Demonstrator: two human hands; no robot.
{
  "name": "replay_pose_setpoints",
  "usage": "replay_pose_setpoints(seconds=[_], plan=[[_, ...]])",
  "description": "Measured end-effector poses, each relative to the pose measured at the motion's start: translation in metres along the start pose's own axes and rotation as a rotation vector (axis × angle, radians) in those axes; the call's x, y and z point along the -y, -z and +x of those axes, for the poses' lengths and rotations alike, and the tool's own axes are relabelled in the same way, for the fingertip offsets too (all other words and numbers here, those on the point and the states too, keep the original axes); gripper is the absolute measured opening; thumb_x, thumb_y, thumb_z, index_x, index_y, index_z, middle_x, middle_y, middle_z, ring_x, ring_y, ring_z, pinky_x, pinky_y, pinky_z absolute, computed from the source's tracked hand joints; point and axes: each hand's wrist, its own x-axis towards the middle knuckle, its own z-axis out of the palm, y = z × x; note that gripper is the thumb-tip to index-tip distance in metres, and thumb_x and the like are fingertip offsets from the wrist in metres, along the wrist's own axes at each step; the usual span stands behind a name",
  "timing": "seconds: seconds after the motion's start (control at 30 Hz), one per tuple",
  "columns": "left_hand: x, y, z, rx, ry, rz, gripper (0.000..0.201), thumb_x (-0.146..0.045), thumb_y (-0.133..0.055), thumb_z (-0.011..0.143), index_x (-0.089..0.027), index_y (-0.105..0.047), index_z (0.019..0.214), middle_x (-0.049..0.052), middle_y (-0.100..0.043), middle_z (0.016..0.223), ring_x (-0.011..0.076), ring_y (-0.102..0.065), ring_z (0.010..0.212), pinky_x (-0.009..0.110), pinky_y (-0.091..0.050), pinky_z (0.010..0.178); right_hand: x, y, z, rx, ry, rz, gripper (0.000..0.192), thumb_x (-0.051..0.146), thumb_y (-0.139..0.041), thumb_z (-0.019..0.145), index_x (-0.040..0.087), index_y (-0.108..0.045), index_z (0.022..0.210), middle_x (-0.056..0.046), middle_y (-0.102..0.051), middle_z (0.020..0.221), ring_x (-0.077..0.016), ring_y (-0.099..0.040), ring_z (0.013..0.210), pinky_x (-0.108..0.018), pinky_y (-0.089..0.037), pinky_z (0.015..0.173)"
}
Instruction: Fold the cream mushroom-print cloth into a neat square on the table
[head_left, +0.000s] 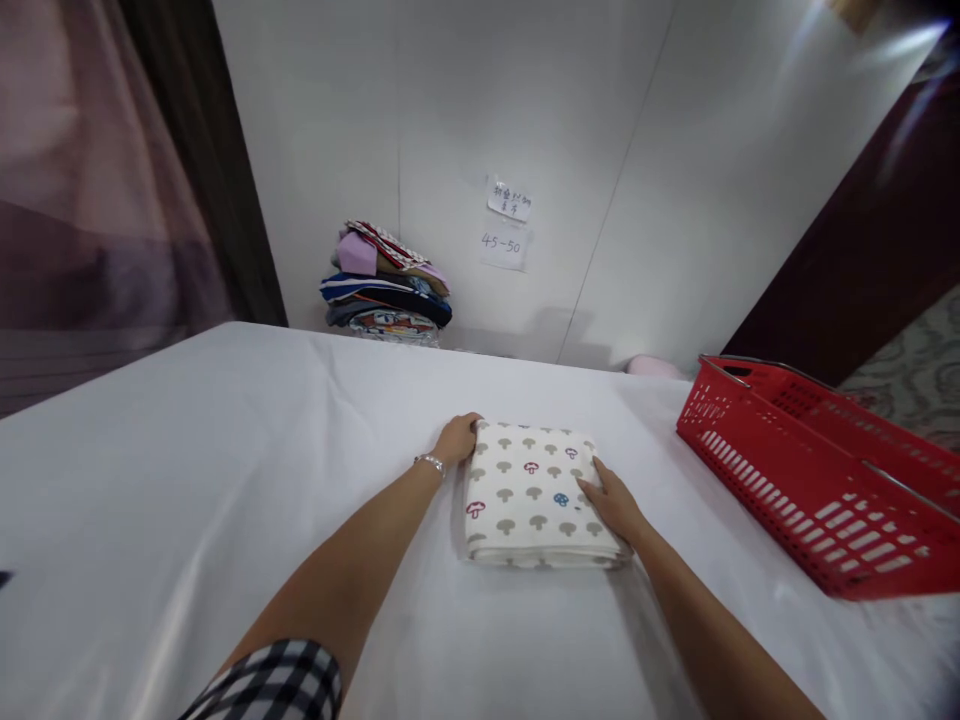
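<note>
A neatly folded white cloth (534,495) with grey, red and blue mushroom prints lies flat on the white-covered table, its layers showing along the near edge. My left hand (456,440), with a bracelet at the wrist, grips its far left edge; the fingertips are partly hidden at the corner. On the opposite side my right hand (615,500) holds the right edge, thumb and a finger resting on the top face and the other fingers out of sight at the side.
A red plastic basket (787,480) with metal handles stands on the table at right. Beyond the far edge, a stack of folded fabrics (386,290) rises against the wall. Paper signs (504,245) hang on the wall. A pink object (652,367) shows behind the table edge.
</note>
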Motion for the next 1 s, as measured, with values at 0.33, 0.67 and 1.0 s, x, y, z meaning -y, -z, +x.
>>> replay_pose_setpoints(seconds=[0.33,0.67,1.0], plan=[[0.023,0.020,0.009,0.008,0.031,-0.016,0.030,-0.019,-0.050,0.077,-0.022,-0.067,0.101,0.001,-0.071,0.101,0.0178,-0.063,0.095,0.027,-0.048,0.085,0.016,-0.013,-0.001,-0.015,0.060,-0.070,0.062,0.045,-0.043,0.086,0.014,-0.038,0.140,-0.013,-0.053,0.130,-0.0257,-0.049,0.120,-0.038,-0.038,0.100],[-0.039,0.000,-0.086,0.076,-0.391,0.295,0.056,-0.052,-0.048,0.085,-0.021,-0.047,0.131,0.010,-0.038,0.146,0.0283,-0.026,0.138,0.048,-0.017,0.113,0.069,0.003,0.000,-0.012,0.269,-0.394,0.063,0.047,-0.036,0.091,0.015,-0.027,0.144,-0.012,-0.020,0.153,-0.0256,-0.010,0.142,-0.049,-0.013,0.112],[-0.039,-0.007,-0.102,0.160,-0.393,0.322,0.051,-0.048,-0.045,0.087,-0.023,-0.047,0.131,0.008,-0.036,0.147,0.0260,-0.025,0.138,0.048,-0.012,0.114,0.062,-0.002,0.007,0.163,0.131,-0.346,0.053,0.047,-0.037,0.092,0.025,-0.035,0.141,-0.009,-0.023,0.153,-0.0262,-0.017,0.140,-0.055,-0.021,0.107]])
